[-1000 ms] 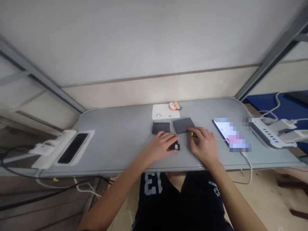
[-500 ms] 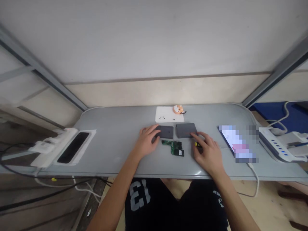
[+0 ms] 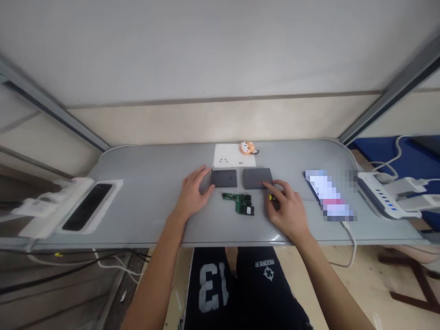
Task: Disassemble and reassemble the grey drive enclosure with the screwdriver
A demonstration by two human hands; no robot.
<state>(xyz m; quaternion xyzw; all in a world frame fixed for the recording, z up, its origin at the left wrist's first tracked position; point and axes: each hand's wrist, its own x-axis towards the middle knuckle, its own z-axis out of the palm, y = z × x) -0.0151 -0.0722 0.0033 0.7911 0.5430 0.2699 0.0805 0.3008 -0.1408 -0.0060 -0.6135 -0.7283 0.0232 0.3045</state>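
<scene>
My left hand rests at the left edge of a flat dark grey casing half, fingers spread, thumb and fingertips touching or very close to that edge. To its right sits a thicker dark grey case part. The index finger of my right hand touches the near right corner of this part. Tucked in the curled fingers of that hand is a small black tool with a yellow end, seemingly a screwdriver, mostly hidden. Between my hands, nearer to me, lies a green circuit board with black parts.
White paper at the back carries several tiny dark screws and an orange-and-white animal-faced case. A lit phone with a cable and a charging station stand right. A dark phone and a power strip lie left.
The camera view has shifted a little. My left hand has drawn back leftward from over the flat casing half to its edge, fingers more stretched. The right hand stays at the thicker part.
</scene>
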